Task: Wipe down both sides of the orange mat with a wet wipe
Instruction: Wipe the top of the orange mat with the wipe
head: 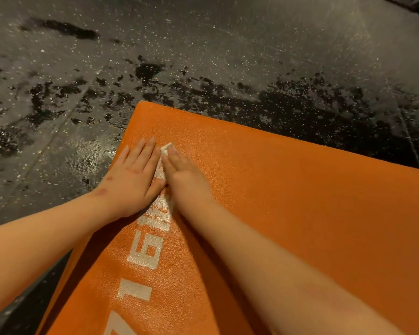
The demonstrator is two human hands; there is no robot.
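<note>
Right hand flat, pressing wet wipe near orange mat corner; left hand flat alongside. Underside probably unwiped.

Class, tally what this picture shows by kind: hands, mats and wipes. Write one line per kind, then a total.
Hands: 2, the left hand flat on the mat and the right hand pressing the wipe
Orange mat: 1
Wet wipe: 1, mostly hidden under the right hand
Total: 4
</note>
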